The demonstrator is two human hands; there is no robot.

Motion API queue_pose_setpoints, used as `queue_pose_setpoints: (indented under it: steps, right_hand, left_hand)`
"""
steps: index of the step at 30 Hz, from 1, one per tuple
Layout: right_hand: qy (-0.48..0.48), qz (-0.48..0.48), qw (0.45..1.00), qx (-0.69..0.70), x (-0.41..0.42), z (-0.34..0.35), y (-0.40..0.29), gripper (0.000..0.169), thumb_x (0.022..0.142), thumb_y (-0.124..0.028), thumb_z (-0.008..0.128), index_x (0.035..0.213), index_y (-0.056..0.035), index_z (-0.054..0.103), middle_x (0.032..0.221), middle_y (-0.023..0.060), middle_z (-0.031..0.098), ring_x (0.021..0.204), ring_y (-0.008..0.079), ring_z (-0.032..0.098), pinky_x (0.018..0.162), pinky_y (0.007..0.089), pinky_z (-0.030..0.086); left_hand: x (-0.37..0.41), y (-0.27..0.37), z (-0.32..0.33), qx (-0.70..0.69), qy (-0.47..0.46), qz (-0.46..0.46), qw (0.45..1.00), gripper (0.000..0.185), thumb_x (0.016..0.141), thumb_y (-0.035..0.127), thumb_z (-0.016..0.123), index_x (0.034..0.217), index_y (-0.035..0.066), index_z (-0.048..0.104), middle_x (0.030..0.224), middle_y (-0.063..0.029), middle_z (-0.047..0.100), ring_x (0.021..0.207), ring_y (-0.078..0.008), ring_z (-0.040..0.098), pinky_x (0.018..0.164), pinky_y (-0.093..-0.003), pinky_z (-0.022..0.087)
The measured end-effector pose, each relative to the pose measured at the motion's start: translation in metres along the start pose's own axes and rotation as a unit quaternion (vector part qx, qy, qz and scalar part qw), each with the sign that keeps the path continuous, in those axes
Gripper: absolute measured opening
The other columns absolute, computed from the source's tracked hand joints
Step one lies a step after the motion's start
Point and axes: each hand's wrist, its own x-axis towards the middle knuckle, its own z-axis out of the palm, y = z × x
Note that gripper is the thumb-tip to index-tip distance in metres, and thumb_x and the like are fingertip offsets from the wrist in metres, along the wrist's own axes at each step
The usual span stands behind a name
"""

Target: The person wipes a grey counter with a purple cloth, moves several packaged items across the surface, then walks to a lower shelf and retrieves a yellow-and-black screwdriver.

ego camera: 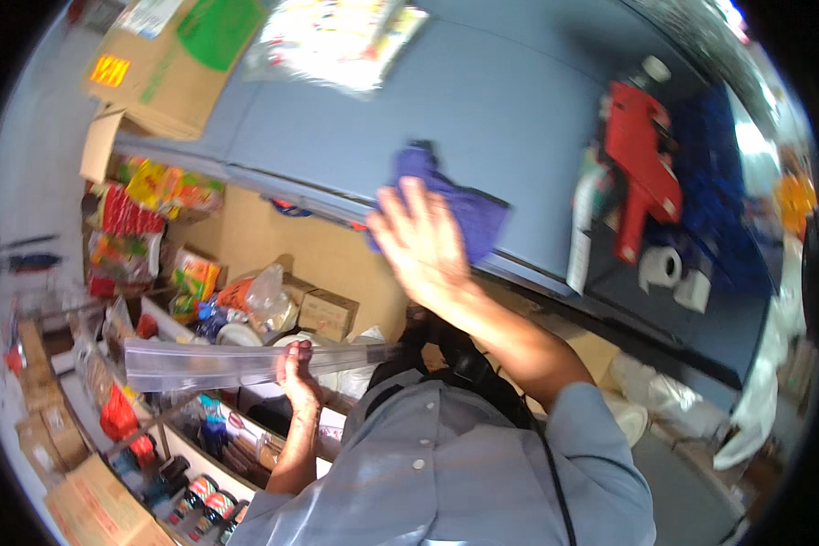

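My right hand (426, 249) lies over a purple cloth (481, 218), holding it against the blue-grey tabletop (512, 109) close to its near edge. Its fingers are stretched out and slightly spread; part of the cloth is hidden beneath them. Lower and to the left, my left hand (299, 375) is closed around a long, clear plastic strip (184, 366). One end of the strip points left over the goods below; the other reaches towards my body.
A cardboard box (170, 68) and plastic-wrapped packs (334, 41) sit on the tabletop's far left. To the right are a red tape dispenser (635, 157) and paper rolls (661, 266). Packaged goods (123, 232) fill the lower left, with jars (208, 501) in compartments near my left arm.
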Motion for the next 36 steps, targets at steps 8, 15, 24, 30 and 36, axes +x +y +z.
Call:
queue_pose_setpoints:
  steps: [8,15,24,30,36]
  right_hand:
    - [0.060,-0.031,0.997,0.030,-0.027,-0.011,0.003,0.043,0.083,-0.017,0.052,0.125,-0.0054,0.054,0.145,0.0138,0.039,0.136,0.0340,0.032,0.110,0.0493,0.030]
    - [0.051,-0.036,0.997,-0.051,-0.106,-0.020,0.035,0.043,0.083,-0.022,0.051,0.123,-0.0072,0.056,0.149,0.0110,0.035,0.140,0.0277,0.028,0.114,0.0458,0.023]
    - [0.059,0.011,0.995,-0.076,-0.212,-0.045,0.084,0.043,0.082,-0.020,0.053,0.123,-0.0089,0.057,0.150,0.0080,0.036,0.138,0.0250,0.032,0.115,0.0447,0.021]
    - [0.034,0.122,0.988,-0.091,-0.289,-0.077,0.115,0.042,0.079,-0.015,0.055,0.121,-0.0124,0.061,0.144,0.0031,0.043,0.130,0.0267,0.040,0.109,0.0468,0.031]
    - [0.071,0.238,0.953,-0.174,-0.368,-0.093,0.148,0.036,0.078,-0.010,0.058,0.114,-0.0114,0.064,0.137,0.0073,0.050,0.125,0.0352,0.045,0.105,0.0542,0.035]
  left_hand:
    - [-0.014,0.023,0.033,-0.004,-0.065,0.003,0.998,0.014,0.090,0.013,0.060,0.095,0.001,0.064,0.085,-0.0056,0.063,0.084,-0.0178,0.061,0.082,-0.0314,0.048]
    - [-0.016,0.031,0.042,-0.009,-0.095,-0.001,0.995,0.016,0.091,0.017,0.060,0.095,0.001,0.061,0.083,-0.0044,0.059,0.084,-0.0168,0.058,0.076,-0.0282,0.045]
    - [-0.004,0.023,0.056,0.044,-0.161,0.010,0.986,0.023,0.095,0.025,0.051,0.098,0.004,0.059,0.093,-0.0095,0.064,0.091,-0.0214,0.061,0.087,-0.0336,0.046]
    - [-0.003,0.019,0.074,0.058,-0.193,-0.004,0.980,0.020,0.095,0.023,0.052,0.098,0.004,0.058,0.094,-0.0093,0.063,0.093,-0.0220,0.060,0.088,-0.0347,0.046]
    - [-0.009,0.026,0.109,0.059,-0.156,-0.009,0.986,0.019,0.091,0.018,0.058,0.094,0.000,0.060,0.083,-0.0055,0.059,0.080,-0.0171,0.058,0.076,-0.0308,0.048]
